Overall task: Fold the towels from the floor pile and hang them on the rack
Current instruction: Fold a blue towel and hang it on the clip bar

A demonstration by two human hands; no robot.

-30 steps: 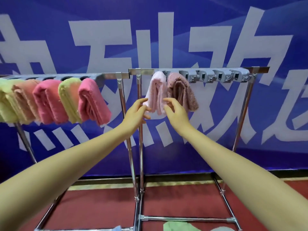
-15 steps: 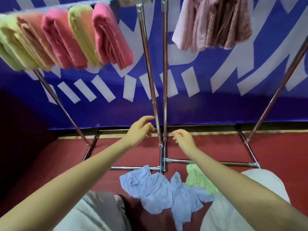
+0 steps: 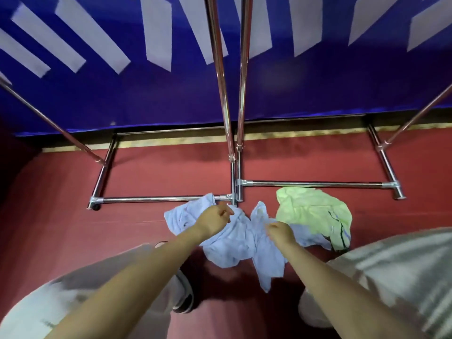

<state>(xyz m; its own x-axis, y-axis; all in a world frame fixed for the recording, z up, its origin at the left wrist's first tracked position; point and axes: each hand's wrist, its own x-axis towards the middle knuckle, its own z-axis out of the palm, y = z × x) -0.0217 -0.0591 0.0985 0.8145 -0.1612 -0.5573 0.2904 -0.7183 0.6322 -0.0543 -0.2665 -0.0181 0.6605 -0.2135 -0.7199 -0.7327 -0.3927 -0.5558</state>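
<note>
Hands [image 3: 247,223] over red floor [image 3: 61,228]

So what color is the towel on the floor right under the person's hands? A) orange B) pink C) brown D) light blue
D: both hands, the left hand and the right hand, are over the crumpled light blue towel on the red floor; the light green towel lies off to the right of it.

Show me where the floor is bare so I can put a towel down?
Bare red floor lies left of the blue towel, and inside the rack base bars. It is crowded in the middle: blue towel and green towel overlap.
</note>
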